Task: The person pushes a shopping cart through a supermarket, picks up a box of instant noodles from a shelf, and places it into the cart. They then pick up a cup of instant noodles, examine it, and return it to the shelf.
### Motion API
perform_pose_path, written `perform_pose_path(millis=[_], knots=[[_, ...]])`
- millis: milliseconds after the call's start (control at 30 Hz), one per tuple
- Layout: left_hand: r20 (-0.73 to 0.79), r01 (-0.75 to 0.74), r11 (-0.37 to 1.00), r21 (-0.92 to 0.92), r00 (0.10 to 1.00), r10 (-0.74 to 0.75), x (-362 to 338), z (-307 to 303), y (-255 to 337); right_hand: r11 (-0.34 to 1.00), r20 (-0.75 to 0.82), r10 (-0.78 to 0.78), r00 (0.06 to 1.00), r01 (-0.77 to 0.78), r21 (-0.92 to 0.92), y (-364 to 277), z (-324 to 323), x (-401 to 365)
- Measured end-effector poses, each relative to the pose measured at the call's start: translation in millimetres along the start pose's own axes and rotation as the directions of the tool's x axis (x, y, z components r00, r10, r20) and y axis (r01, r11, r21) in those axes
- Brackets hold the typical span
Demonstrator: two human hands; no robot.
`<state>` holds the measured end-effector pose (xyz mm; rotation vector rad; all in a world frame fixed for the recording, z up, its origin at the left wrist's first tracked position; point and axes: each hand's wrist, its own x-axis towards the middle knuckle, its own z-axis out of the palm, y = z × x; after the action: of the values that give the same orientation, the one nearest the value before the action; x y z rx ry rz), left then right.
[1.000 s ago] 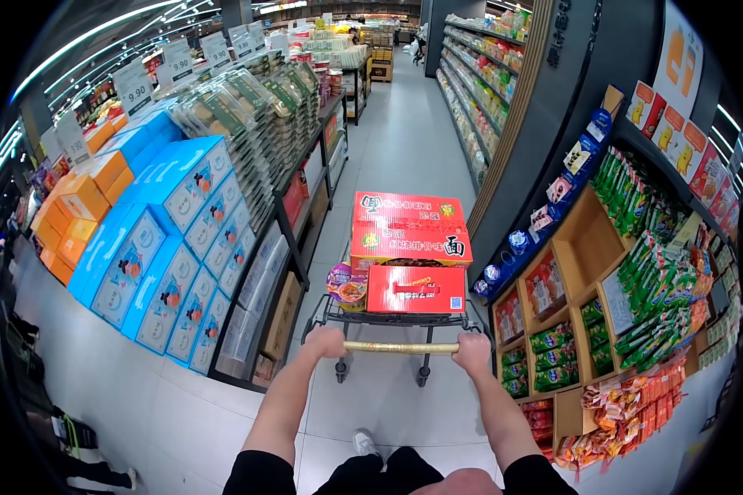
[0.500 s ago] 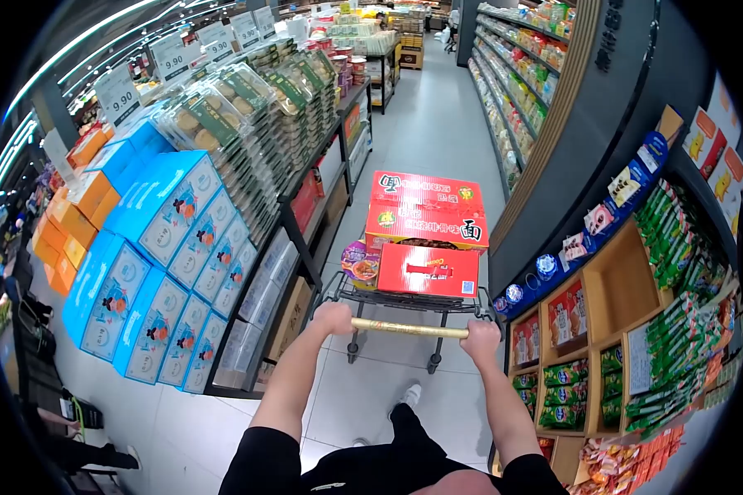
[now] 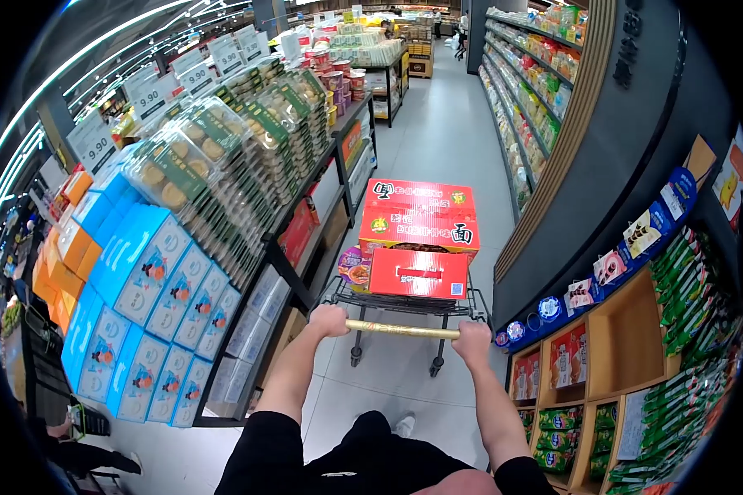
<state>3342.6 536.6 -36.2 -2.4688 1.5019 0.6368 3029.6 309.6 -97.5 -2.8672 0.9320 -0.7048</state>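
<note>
My left hand (image 3: pixel 329 320) is wrapped round the left end of the yellow cart handle (image 3: pixel 400 329). At the handle's right end, my right hand (image 3: pixel 474 340) is closed round it too. Beyond the handle, the dark wire cart (image 3: pixel 359 300) bears a large red carton (image 3: pixel 421 216) with a smaller red box (image 3: pixel 418 273) in front of it. A round purple package (image 3: pixel 354 268) sits left of the small box. Both arms are stretched forward.
Blue boxes (image 3: pixel 140 268) and stacked clear food packs (image 3: pixel 191 153) line the left display. On the right stand a wooden snack shelf (image 3: pixel 627 326) and a dark pillar (image 3: pixel 627 140). The grey aisle floor (image 3: pixel 425 136) runs ahead between shelves. A person's dark-clothed leg (image 3: pixel 99 456) shows lower left.
The side displays have shifted backward past the cart, and the view has turned slightly. Both hands have kept their hold on the handle. My feet have changed position.
</note>
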Motion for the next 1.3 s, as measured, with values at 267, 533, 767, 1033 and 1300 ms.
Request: perform_pose_path(millis=[267, 533, 767, 1033, 1300], knots=[[-0.078, 0.007, 1.0, 0.017, 0.997, -0.006, 95.5, -26.6, -22.5, 1.0, -0.003, 0.012, 1.0, -0.012, -0.008, 30.8, 34.0, 82.5], [-0.123, -0.057, 0.998, 0.035, 0.991, 0.061, 202.2, -77.7, -46.9, 0.995, 0.001, 0.032, 0.999, -0.032, -0.094, 59.7, 78.2, 181.6], [-0.116, -0.074, 0.997, -0.035, 0.991, 0.069, 304.4, -118.1, -67.6, 0.988, 0.099, 0.088, 0.991, -0.074, -0.133, 89.5, 107.1, 272.8], [-0.143, -0.079, 0.996, -0.044, 0.987, 0.072, 402.9, -164.9, -75.7, 0.973, 0.173, 0.147, 0.974, -0.11, -0.205, 128.4, 144.2, 366.8], [-0.142, -0.082, 0.996, -0.023, 0.987, 0.078, 494.5, -213.5, -74.7, 0.983, 0.135, 0.11, 0.985, -0.087, -0.161, 177.2, 177.9, 454.9]])
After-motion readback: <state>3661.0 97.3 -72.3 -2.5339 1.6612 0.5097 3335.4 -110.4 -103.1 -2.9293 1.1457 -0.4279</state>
